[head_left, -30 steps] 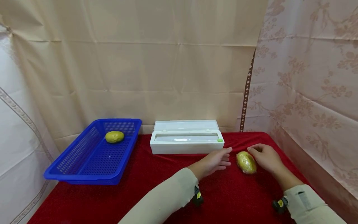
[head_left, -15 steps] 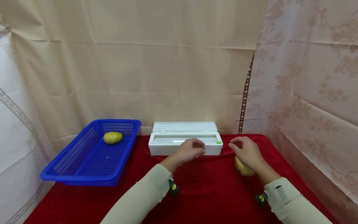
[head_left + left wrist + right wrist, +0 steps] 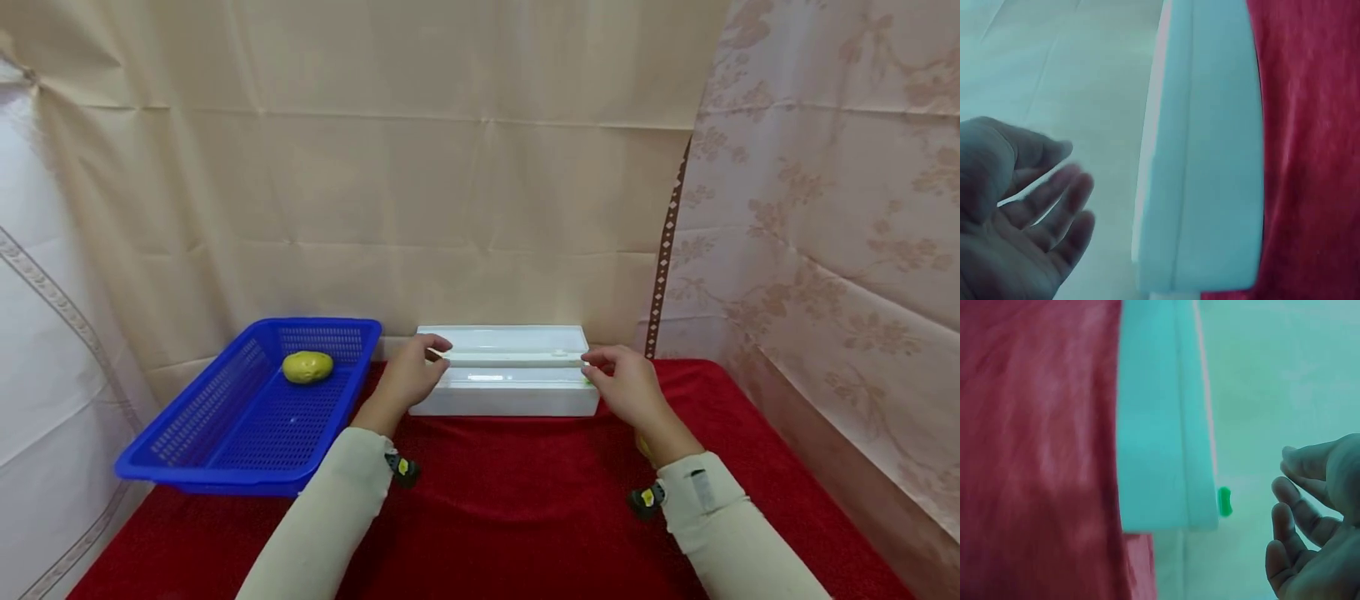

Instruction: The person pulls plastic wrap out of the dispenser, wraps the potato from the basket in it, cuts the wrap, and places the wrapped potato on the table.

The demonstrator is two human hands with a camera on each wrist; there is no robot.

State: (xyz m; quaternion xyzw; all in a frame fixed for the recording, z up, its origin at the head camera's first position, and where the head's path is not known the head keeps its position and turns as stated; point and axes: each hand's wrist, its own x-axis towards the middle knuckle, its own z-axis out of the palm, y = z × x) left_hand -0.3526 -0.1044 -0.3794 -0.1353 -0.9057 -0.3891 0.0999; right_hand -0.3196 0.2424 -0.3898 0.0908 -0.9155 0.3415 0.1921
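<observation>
A white plastic-wrap dispenser (image 3: 504,401) stands at the back of the table, its lid (image 3: 502,337) raised. My left hand (image 3: 408,372) is at the dispenser's left end, thumb and fingers loosely bent with a gap between them. At the right end, my right hand (image 3: 626,387) hovers near the green slider (image 3: 1225,501), fingers bent and apart from it. Both wrist views show the fingertips off the dispenser's body; any clear film there is too faint to make out. A film-wrapped potato (image 3: 642,445) lies mostly hidden under my right forearm.
A blue plastic basket (image 3: 225,475) stands on the left with one potato (image 3: 307,367) in it. Red cloth (image 3: 517,508) covers the table. Beige curtain (image 3: 480,183) hangs behind the dispenser, with a floral one (image 3: 840,250) on the right.
Both hands have left the wrapped potato and spread to the dispenser's two ends. The left hand has moved left, the right hand left and slightly up. A white bar now shows higher along the dispenser.
</observation>
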